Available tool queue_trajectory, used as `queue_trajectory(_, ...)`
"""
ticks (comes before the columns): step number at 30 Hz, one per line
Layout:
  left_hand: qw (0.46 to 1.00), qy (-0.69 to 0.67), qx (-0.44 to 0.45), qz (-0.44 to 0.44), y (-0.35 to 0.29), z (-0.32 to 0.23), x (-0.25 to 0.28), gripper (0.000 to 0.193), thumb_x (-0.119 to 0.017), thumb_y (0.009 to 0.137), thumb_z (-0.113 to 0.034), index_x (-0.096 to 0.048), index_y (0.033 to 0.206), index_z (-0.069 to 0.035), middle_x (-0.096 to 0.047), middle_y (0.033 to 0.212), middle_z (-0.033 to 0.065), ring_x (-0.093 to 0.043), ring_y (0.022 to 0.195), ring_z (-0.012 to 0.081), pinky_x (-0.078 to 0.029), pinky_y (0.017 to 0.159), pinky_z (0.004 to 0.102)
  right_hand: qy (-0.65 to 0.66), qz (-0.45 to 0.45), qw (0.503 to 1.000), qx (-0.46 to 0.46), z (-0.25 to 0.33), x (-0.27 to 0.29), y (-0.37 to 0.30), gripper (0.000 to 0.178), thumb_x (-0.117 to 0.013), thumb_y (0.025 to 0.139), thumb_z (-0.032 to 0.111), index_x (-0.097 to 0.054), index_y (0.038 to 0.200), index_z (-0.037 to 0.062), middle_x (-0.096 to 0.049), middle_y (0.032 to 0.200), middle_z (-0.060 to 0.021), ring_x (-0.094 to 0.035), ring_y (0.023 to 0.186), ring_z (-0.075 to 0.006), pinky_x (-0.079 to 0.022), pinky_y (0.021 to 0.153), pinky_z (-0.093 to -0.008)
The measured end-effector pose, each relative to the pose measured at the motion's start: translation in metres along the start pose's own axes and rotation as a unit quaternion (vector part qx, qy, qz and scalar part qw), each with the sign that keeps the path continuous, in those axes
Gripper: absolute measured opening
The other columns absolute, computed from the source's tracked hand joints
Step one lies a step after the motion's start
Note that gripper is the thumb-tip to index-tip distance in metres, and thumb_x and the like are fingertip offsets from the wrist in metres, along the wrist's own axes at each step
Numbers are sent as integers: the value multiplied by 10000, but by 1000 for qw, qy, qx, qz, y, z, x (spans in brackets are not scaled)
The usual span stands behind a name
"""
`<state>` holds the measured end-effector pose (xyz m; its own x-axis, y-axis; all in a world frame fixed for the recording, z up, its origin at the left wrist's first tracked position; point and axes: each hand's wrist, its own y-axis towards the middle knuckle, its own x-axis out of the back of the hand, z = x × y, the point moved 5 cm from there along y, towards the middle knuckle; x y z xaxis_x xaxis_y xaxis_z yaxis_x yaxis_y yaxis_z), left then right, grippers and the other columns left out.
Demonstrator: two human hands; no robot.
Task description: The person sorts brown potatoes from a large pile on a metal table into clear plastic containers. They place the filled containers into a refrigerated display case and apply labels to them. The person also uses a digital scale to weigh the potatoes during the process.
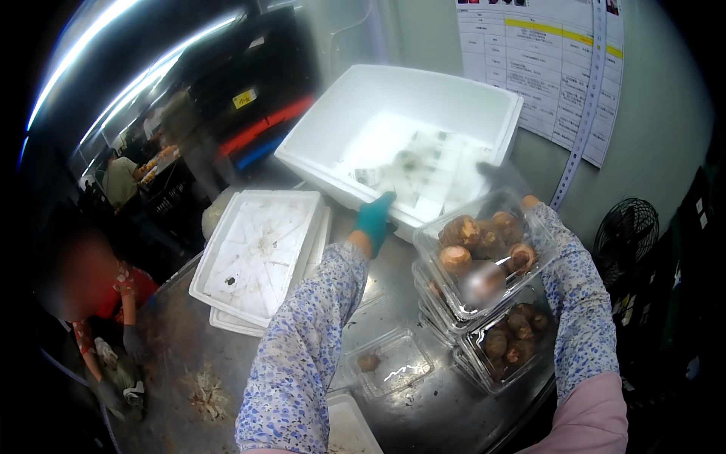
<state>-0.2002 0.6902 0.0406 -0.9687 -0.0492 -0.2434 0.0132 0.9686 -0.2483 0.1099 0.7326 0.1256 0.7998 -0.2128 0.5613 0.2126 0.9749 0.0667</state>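
A large white foam box [339,172] stands tilted, its open top toward me. At its near side is my left hand [373,221], in a teal glove, closed on the edge. My right hand [503,183], in a dark glove, hooks its blurred fingers over the right rim. A clear plastic tray [428,236] of peeled-ended taro [470,233] tops a stack just below my right hand, hiding part of it. Another clear tray [484,382] in front holds smaller brown taro [508,340]. Inside the foam box, the bottom shows pale printed patches and a smudge.
White foam lids [257,250] lie stacked on the metal table [174,348] at left. One small taro [368,362] sits in a clear tray [393,378]. Scraps [208,393] lie near left. A person [106,303] works at the left edge. A fan [626,231] stands right.
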Motion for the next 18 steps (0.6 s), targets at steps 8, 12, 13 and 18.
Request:
queue_trajectory(8, 797, 354, -289, -394, -25, -50, 15, 614, -789, 729, -225, -540, 1247, -6, -558, 1236, 214, -511, 1197, 352, -435, 982, 443, 35, 24, 999, -20, 6, -7, -32, 824, -633, 804, 475, -388, 1238, -181, -663, 879, -244, -687, 803, -291, -548, 738, -371)
queue_trajectory(12, 722, 446, -474, -234, -2, -86, 24, 452, -724, 757, -167, -599, 1171, -34, -582, 1208, 194, -542, 1170, 319, -453, 942, 408, 13, 28, 999, -32, 32, -19, -57, 887, -620, 817, 473, -264, 1318, -166, -638, 990, -308, -672, 914, -345, -541, 807, -416)
queue_trajectory(13, 753, 446, -458, -157, 10, -92, 5, 261, -664, 809, -153, -664, 1049, -52, -658, 1028, 153, -633, 987, 302, -494, 845, 382, -30, 6, 999, -26, 31, -12, -55, 899, -616, 820, 472, -239, 1332, -163, -621, 1036, -320, -658, 955, -361, -531, 831, -423)
queue_trajectory(18, 859, 465, -200, 72, 82, -70, -73, 194, -657, 840, -158, -702, 1001, -59, -703, 892, 75, -639, 802, 173, -504, 775, 292, -88, -1, 993, -73, -2, -8, -22, 965, -604, 828, 484, -151, 1383, -164, -543, 1198, -356, -593, 1098, -418, -477, 945, -436)
